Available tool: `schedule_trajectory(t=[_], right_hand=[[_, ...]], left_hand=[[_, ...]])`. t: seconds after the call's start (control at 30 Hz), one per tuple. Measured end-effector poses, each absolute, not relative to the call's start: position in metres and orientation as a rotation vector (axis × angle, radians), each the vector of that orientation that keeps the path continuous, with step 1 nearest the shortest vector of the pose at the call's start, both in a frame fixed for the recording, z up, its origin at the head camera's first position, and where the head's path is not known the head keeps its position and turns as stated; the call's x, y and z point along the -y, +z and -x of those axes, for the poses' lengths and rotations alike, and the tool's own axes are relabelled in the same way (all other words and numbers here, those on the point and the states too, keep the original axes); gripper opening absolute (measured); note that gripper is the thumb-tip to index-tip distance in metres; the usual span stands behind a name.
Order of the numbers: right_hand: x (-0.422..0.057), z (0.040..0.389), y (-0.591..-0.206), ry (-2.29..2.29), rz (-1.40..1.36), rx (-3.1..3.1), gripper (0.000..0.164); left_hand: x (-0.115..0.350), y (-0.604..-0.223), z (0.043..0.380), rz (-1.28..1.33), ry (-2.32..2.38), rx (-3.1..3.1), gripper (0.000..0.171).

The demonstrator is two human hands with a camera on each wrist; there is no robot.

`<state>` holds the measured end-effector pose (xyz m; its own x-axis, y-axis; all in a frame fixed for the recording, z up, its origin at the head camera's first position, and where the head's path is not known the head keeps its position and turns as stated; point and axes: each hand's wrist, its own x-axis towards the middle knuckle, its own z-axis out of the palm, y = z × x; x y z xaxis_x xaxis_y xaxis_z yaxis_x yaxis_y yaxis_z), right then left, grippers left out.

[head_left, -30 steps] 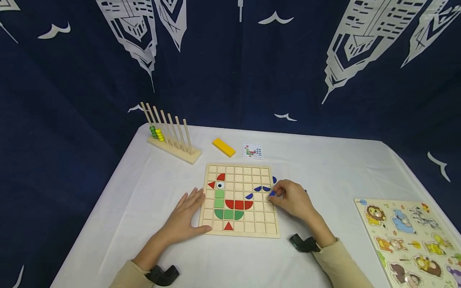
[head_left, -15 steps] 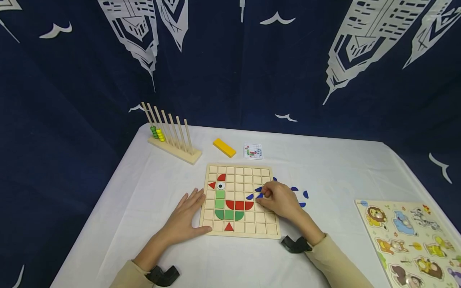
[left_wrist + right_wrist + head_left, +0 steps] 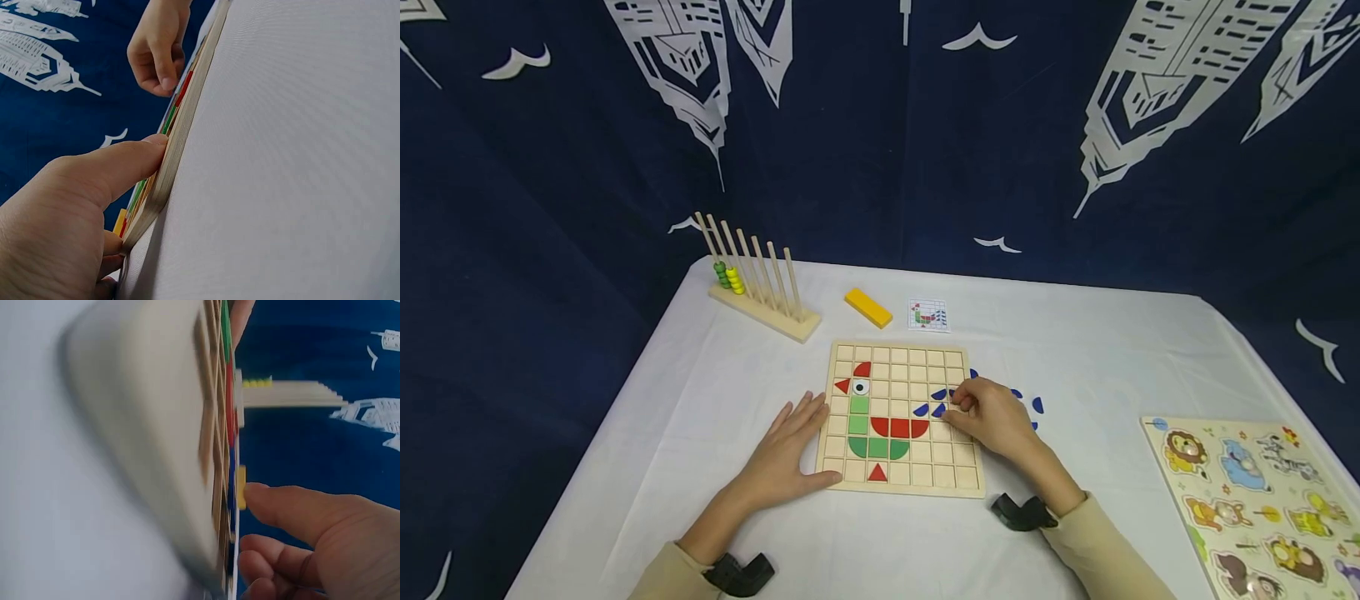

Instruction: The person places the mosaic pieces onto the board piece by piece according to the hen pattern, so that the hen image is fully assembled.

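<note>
A wooden grid board point(image 3: 943, 476) lies on the table, bearing a bird shape of red and green flat pieces with a round eye tile point(image 3: 861, 387). My left hand point(image 3: 784, 457) rests against the board's left edge, fingers spread, thumb point(image 3: 134, 159) on the near corner in the left wrist view. Over the board's right part, my right hand point(image 3: 997, 422) has its fingertips beside a blue half-round piece point(image 3: 938, 411) lying in a cell. Its thumb and fingers stand apart in the right wrist view, with nothing seen between them. Another blue piece point(image 3: 921, 410) lies just left; others are partly covered by the fingers.
Several loose blue pieces point(image 3: 1037, 405) lie right of the board. Behind it are a pattern card point(image 3: 928, 316), a yellow block point(image 3: 868, 308) and a peg stand point(image 3: 767, 312) with green and yellow beads. An animal puzzle board point(image 3: 1255, 500) lies at the right.
My right hand carried a blue piece left from the board's right edge into a cell, let go and drew slightly back right. The left hand has stayed in place.
</note>
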<state>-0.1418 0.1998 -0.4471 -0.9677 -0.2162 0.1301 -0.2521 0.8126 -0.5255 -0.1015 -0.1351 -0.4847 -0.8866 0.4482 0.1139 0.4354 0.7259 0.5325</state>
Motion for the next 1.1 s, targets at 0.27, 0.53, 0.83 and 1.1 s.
schedule_trajectory(t=[0.27, 0.53, 0.83, 1.1], right_hand=[[-0.236, 0.146, -0.435, 0.807, -0.237, 2.875, 0.016], [-0.273, 0.133, -0.431, 0.8, -0.089, 2.863, 0.014], [-0.296, 0.114, -0.447, 0.866, -0.123, 2.961, 0.019], [-0.298, 0.114, -0.457, 0.898, -0.209, 2.908, 0.013]], left_hand=[[0.135, -0.484, 0.102, -0.743, 0.882, -2.887, 0.098], [0.134, -0.481, 0.102, -0.729, 0.886, -2.87, 0.099], [0.134, -0.481, 0.102, -0.713, 0.875, -2.857, 0.1], [0.134, -0.482, 0.103, -0.725, 0.877, -2.868, 0.099]])
